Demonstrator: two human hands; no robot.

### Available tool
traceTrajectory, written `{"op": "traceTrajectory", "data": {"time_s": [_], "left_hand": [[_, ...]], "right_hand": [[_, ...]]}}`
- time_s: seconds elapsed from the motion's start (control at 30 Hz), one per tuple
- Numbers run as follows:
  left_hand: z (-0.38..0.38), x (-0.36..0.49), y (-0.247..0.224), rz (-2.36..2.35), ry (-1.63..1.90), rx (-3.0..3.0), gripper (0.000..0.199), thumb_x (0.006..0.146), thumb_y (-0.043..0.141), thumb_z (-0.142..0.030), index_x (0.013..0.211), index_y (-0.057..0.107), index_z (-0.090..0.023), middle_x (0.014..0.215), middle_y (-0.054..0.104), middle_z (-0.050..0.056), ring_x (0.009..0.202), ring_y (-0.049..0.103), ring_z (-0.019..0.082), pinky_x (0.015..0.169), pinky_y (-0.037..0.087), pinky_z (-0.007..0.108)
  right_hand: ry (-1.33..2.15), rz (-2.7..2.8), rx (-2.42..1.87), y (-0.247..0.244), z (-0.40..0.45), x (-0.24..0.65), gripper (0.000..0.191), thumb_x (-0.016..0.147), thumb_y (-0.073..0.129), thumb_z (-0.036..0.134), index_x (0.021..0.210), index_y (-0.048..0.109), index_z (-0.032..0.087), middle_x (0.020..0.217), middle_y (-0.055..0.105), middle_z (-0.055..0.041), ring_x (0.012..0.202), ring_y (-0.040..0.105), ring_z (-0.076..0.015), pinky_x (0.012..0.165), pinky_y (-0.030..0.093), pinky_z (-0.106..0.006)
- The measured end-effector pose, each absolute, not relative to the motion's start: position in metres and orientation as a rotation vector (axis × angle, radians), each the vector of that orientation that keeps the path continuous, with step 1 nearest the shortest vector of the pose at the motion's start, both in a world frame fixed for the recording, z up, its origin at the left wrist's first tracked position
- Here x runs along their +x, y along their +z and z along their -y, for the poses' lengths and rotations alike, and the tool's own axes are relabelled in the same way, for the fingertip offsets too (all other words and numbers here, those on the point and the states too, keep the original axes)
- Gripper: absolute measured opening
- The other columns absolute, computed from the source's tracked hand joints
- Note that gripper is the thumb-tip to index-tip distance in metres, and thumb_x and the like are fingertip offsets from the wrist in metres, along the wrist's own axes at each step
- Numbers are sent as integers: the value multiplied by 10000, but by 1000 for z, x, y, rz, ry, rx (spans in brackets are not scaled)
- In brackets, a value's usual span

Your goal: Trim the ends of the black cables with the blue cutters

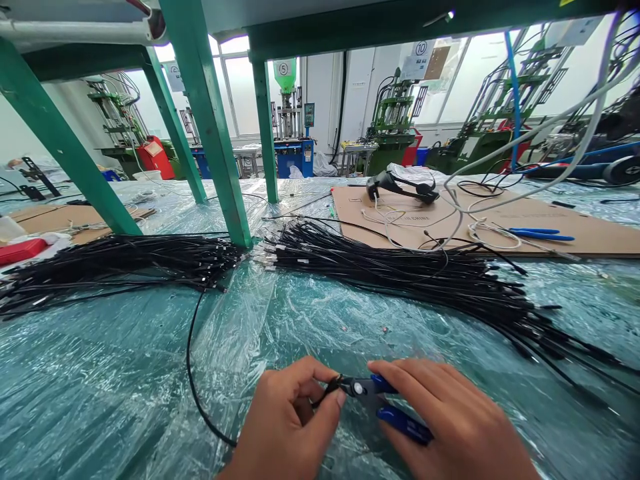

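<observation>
Low in the middle of the head view, my left hand (293, 420) pinches the end of a black cable (193, 360) between thumb and fingers. From that hand the cable curves up and left toward a bundle. My right hand (445, 413) is closed around the blue handles of a pair of flush cutters (367, 390). Their jaws touch the cable end right at my left fingertips. The handles stand somewhat apart; whether the blades bite into the cable is too small to tell.
Bundles of black cables lie at the left (125, 260) and right (400, 273) on the film-covered table (150, 387). Green posts (215, 127) rise from it. Behind are a cardboard sheet (600, 233), a black headset (400, 187), blue tweezers (543, 235) and hanging white cables.
</observation>
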State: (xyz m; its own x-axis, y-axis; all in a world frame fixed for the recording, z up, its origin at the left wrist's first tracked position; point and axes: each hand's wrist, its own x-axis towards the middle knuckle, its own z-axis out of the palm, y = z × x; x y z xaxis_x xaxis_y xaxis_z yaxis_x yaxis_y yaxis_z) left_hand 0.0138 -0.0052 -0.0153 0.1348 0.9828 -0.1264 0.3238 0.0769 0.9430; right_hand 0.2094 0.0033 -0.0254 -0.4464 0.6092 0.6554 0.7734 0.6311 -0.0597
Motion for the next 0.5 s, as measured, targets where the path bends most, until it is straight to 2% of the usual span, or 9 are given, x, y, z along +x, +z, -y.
{"op": "traceTrajectory", "data": {"time_s": [0.23,0.5], "left_hand": [[4,13,-18,-1363,880,1419,193,790,591,-349,787,661,-168,510,459,-35,441,391,107,412,292,210],[6,13,-14,-1373,858,1420,195,804,571,-344,782,656,-170,515,459,-36,439,390,108,448,262,229]], "right_hand": [[-349,2194,-1050,-25,-3,208,184,832,500,172,953,636,201,800,727,-26,674,675,-163,620,512,-269],[-249,2217,-1106,-31,-1,211,226,782,545,177,984,635,223,815,715,-12,673,663,-158,588,521,-254]]}}
